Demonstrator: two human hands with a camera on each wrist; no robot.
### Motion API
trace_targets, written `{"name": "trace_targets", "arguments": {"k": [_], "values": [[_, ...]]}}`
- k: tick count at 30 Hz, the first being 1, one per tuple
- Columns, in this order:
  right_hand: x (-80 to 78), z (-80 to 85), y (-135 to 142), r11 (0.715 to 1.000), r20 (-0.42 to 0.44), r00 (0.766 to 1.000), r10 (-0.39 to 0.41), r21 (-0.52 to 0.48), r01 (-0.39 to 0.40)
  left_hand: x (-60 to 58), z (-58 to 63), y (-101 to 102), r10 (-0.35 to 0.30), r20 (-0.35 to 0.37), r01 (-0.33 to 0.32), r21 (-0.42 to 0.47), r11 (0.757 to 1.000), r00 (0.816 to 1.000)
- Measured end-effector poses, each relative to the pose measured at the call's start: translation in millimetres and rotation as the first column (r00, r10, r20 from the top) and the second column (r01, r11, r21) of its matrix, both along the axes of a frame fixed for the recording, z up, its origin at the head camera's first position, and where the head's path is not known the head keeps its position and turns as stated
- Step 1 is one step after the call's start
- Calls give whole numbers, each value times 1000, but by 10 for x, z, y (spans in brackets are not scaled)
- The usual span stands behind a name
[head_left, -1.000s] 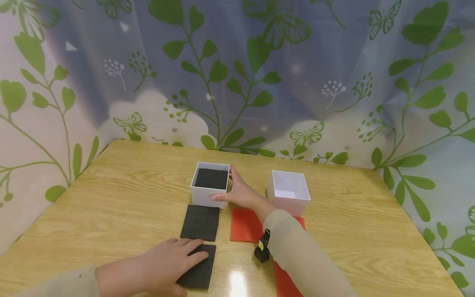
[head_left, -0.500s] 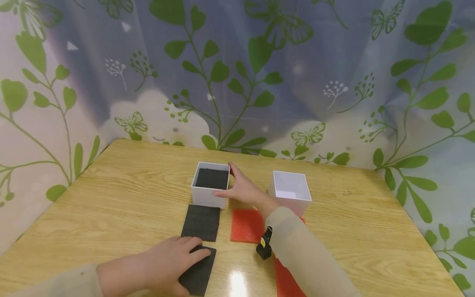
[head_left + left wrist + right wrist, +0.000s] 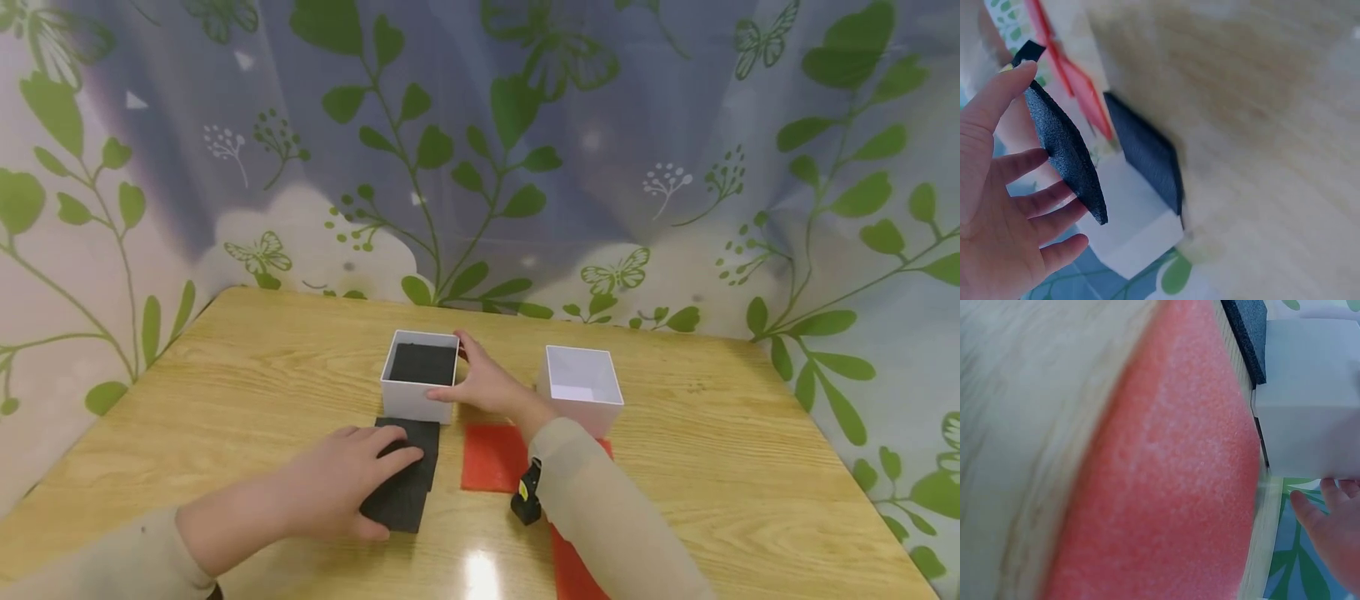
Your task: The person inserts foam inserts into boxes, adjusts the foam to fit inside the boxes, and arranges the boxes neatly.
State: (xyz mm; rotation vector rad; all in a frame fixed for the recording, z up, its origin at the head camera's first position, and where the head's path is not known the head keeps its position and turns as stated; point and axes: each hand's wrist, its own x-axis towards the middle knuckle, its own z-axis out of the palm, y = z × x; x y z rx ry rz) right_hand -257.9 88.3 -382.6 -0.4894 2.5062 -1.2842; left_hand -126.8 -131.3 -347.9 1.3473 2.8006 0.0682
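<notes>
Our left hand [image 3: 330,483] holds a black square sheet [image 3: 397,505] between thumb and parted fingers above the worktop [image 3: 720,467], perhaps edgewise to spare its faces; our right hand [image 3: 491,387] clasps a white box [image 3: 412,403], thumb in front, likely steadying it.

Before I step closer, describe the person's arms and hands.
The left hand and right hand are ungloved. The left sleeve and right sleeve are beige. A small black device with a yellow mark sits by the right one; by the left one, a dark sliver is too cut off to identify.
</notes>
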Motion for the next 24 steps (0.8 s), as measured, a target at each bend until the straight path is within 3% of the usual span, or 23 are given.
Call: {"name": "trace_targets", "arguments": {"k": [10, 24], "values": [[-30, -35, -3, 1000, 5, 1000, 0, -5, 0, -229, 124, -34, 28, -87, -25, 36, 999, 996], [-37, -47, 8, 999, 34, 999, 3, -51, -2, -406, 247, 18, 41, -130, -39, 17, 999, 991]]}}
